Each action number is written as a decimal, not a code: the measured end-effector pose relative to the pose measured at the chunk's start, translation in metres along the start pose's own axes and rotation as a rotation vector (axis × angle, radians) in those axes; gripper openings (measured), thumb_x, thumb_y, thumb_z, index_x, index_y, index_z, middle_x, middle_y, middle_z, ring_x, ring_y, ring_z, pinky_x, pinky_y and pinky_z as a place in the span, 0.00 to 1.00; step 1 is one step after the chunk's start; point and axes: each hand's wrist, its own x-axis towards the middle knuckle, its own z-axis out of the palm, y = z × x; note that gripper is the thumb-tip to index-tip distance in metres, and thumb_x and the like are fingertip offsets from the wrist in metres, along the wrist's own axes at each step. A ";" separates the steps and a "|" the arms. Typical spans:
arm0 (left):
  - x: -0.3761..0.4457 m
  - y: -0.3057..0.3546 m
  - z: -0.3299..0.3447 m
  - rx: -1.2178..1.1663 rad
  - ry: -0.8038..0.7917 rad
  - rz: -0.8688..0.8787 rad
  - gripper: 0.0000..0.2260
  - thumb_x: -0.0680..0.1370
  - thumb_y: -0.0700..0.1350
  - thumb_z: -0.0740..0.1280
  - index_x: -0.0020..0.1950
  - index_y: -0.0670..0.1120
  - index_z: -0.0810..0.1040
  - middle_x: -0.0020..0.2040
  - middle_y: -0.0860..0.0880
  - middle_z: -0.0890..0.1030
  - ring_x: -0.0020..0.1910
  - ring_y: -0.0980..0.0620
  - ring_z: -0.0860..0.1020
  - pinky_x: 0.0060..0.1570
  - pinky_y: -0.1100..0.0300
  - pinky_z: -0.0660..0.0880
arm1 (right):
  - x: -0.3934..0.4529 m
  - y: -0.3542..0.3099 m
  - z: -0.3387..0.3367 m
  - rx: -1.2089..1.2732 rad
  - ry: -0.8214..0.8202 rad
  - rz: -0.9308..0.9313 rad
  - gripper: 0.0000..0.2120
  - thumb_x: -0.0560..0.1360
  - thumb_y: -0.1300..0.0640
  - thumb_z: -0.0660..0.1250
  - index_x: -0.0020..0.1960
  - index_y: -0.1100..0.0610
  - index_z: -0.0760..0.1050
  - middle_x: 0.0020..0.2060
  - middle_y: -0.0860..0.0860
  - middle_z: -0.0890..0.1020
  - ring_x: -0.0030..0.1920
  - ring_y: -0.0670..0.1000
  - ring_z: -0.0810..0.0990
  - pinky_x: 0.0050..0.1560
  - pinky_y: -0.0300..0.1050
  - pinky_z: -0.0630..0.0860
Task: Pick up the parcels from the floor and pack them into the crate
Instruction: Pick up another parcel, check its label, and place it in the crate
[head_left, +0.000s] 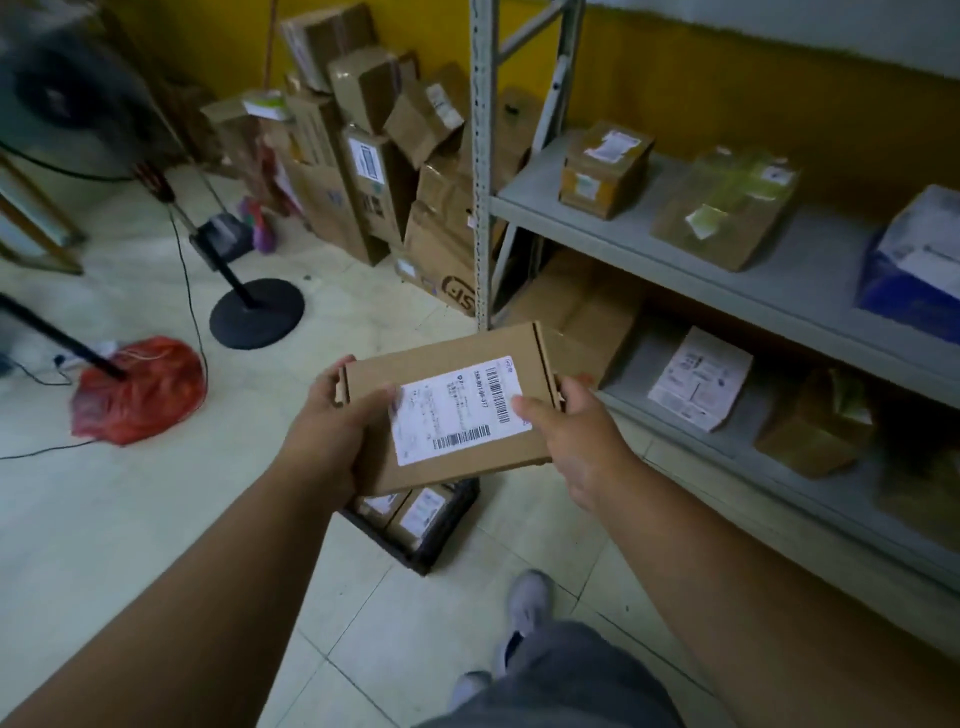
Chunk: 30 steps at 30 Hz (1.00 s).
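Head view: left hand (332, 421) and right hand (576, 441) are gripping flat parcel (447, 410) by its short ends, hovering directly above crate (415, 551) (partly filled).

Parcel label (457, 415) reads "156-B01-06-377"; leaning carton (441, 260) shows "SF"

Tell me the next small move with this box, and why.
Probably lower the flat box straight down into the black crate. Both hands, left and right, grip its ends, and it hangs right above the crate, which already holds parcels.
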 end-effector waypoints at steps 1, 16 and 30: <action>0.010 0.000 0.001 0.028 0.002 0.012 0.27 0.77 0.40 0.72 0.69 0.63 0.70 0.57 0.49 0.79 0.40 0.49 0.86 0.32 0.55 0.81 | 0.013 0.002 0.005 -0.028 -0.008 0.008 0.09 0.74 0.54 0.72 0.53 0.48 0.79 0.44 0.42 0.87 0.43 0.42 0.86 0.37 0.36 0.79; 0.146 0.037 -0.051 -0.046 0.193 0.044 0.14 0.77 0.43 0.71 0.59 0.54 0.73 0.57 0.44 0.81 0.49 0.45 0.84 0.35 0.54 0.80 | 0.175 -0.060 0.123 -0.713 0.140 -0.203 0.22 0.78 0.44 0.67 0.66 0.54 0.72 0.62 0.55 0.76 0.55 0.53 0.78 0.48 0.44 0.75; 0.331 0.038 -0.152 0.940 -0.314 0.157 0.24 0.76 0.49 0.69 0.69 0.64 0.65 0.47 0.55 0.80 0.48 0.49 0.81 0.48 0.53 0.78 | 0.232 -0.007 0.266 -0.800 0.408 -0.199 0.21 0.78 0.53 0.68 0.69 0.57 0.71 0.63 0.55 0.78 0.61 0.54 0.77 0.54 0.41 0.70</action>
